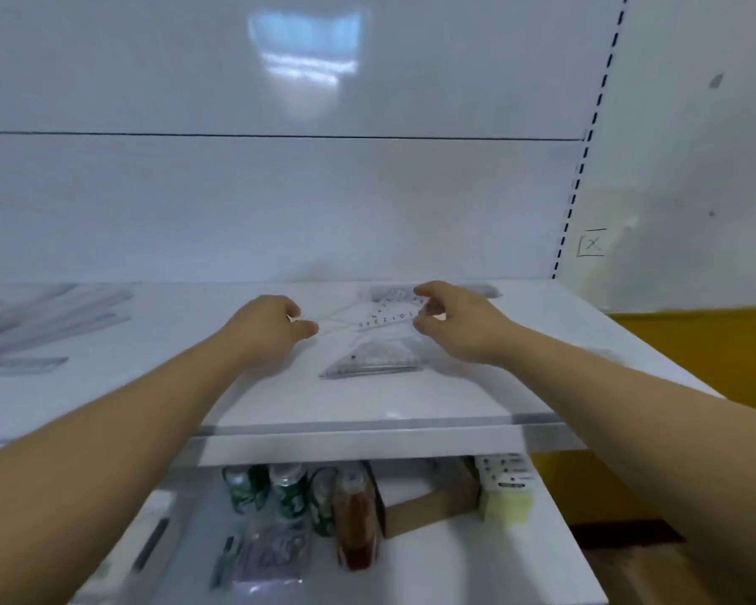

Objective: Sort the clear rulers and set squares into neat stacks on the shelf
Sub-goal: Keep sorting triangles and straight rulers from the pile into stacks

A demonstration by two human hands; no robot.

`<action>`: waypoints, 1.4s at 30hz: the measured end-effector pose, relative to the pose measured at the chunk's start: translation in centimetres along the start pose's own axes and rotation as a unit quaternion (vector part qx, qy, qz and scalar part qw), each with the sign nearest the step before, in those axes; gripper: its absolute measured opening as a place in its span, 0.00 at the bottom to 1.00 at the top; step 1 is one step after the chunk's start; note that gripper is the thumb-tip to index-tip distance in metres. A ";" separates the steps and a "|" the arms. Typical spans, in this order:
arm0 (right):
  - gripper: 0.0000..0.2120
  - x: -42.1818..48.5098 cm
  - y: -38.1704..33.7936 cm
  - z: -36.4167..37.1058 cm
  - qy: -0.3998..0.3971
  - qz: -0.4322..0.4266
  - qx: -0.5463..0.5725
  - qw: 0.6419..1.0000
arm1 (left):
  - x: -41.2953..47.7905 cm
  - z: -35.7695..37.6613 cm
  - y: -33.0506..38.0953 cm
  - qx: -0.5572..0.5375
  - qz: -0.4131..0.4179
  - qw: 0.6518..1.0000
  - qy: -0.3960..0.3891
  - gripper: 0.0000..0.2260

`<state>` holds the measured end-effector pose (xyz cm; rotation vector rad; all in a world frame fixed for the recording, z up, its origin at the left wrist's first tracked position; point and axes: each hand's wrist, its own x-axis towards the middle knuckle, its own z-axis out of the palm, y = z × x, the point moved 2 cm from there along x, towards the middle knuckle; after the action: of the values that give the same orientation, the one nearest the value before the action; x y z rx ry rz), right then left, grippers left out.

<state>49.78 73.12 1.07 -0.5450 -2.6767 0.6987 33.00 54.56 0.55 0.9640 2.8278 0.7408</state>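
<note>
White shelving fills the view: a glossy back panel rises behind both hands, and they reach out over a flat white shelf.

The left hand hovers low over the shelf with its fingers curled and the thumb pointing toward the other hand. Faint edges of clear plastic run up to its fingertips, but whether it actually grips anything cannot be told.

The right hand is level with it and a little apart. Its thumb and curled fingers close on the right end of a clear ruler printed with dark numbers. This ruler spans part of the gap between the two hands, slanting slightly down toward the left hand.

Just nearer the person than the ruler, between the two wrists, a small pile of clear set squares lies flat on the shelf. Well out beyond the left hand, more clear rulers lie fanned on the same shelf.

Beneath the forearms, a lower shelf holds green-labelled bottles, a brown bottle, a cardboard box, a yellow block and a purple packet. Past the right forearm, a yellow wall shows.
</note>
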 end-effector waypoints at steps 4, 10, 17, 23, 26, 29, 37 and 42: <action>0.24 -0.6 -2.0 3.2 -0.059 -0.009 -0.008 0.998 | -2.9 -0.8 -3.3 0.018 -0.043 0.999 0.008 0.23; 0.26 -1.4 -2.4 4.2 -0.065 0.002 -0.027 0.998 | -5.2 -1.6 -4.0 0.003 -0.047 0.999 0.020 0.23; 0.38 -3.1 -1.2 2.1 -0.107 -0.006 -0.094 0.990 | -5.8 -0.1 0.7 0.004 0.034 0.999 -0.014 0.24; 0.36 -4.8 0.3 1.8 -0.142 -0.007 -0.187 0.972 | -5.4 1.6 3.2 0.031 0.075 0.995 -0.053 0.25; 0.35 -4.6 0.5 2.3 -0.127 -0.005 -0.201 0.971 | -5.1 1.9 3.4 0.036 0.083 0.994 -0.058 0.24; 0.35 -4.7 0.6 2.4 -0.121 -0.006 -0.207 0.971 | -5.2 2.3 3.5 0.032 0.094 0.993 -0.058 0.24; 0.38 -4.5 -0.1 2.0 -0.127 0.005 -0.215 0.968 | -4.3 2.9 3.1 0.032 0.092 0.994 -0.056 0.25; 0.42 -2.5 -0.3 1.6 -0.135 -0.014 -0.195 0.971 | -3.7 3.0 3.3 0.004 0.082 0.995 -0.059 0.22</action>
<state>51.25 71.13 -0.59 -0.5353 -3.0952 0.2478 38.44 55.90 -0.92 1.2115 2.6771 0.6638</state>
